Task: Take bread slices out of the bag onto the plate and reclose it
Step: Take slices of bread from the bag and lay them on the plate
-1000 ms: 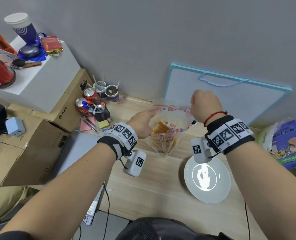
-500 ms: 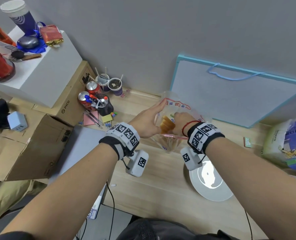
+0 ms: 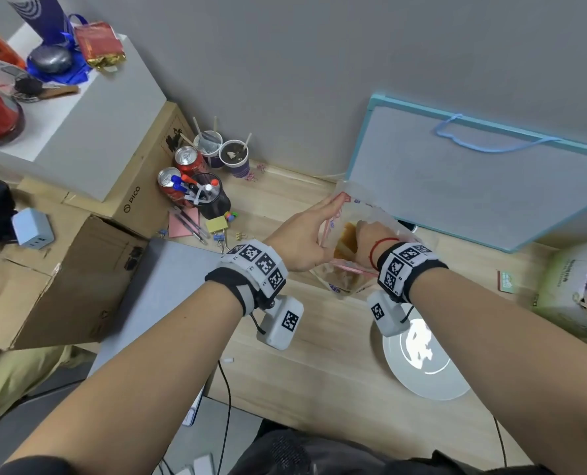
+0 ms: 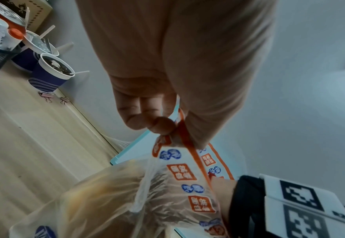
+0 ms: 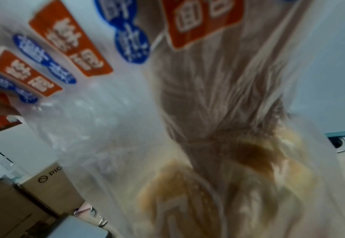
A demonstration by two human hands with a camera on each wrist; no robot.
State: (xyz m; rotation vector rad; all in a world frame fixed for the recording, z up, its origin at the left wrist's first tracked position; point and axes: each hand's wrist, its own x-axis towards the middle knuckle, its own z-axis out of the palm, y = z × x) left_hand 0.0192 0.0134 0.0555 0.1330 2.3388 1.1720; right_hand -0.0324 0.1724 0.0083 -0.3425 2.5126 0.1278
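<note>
A clear bread bag (image 3: 346, 282) with orange and blue print stands on the wooden table, its mouth open. My left hand (image 3: 333, 209) pinches the bag's rim at the far left between thumb and fingers; the left wrist view shows that pinch (image 4: 167, 127) on the orange edge. My right hand (image 3: 367, 234) is inside the bag, at the golden bread slices (image 3: 348, 234). Its fingers are hidden there, and the right wrist view only shows them blurred through plastic near the bread (image 5: 259, 161). The white plate (image 3: 432, 382) lies bare to the right, under my right forearm.
A blue-framed whiteboard (image 3: 473, 176) leans on the wall behind the bag. A mesh pen holder (image 3: 209, 197), soda cans (image 3: 187, 159) and paper cups (image 3: 235, 156) crowd the far left. A cardboard box (image 3: 62, 269) sits left, a green package (image 3: 576, 289) right.
My right hand let go of the bag's right rim, dropped into the mouth and has gone deeper toward the bread. The left hand keeps its hold on the rim.
</note>
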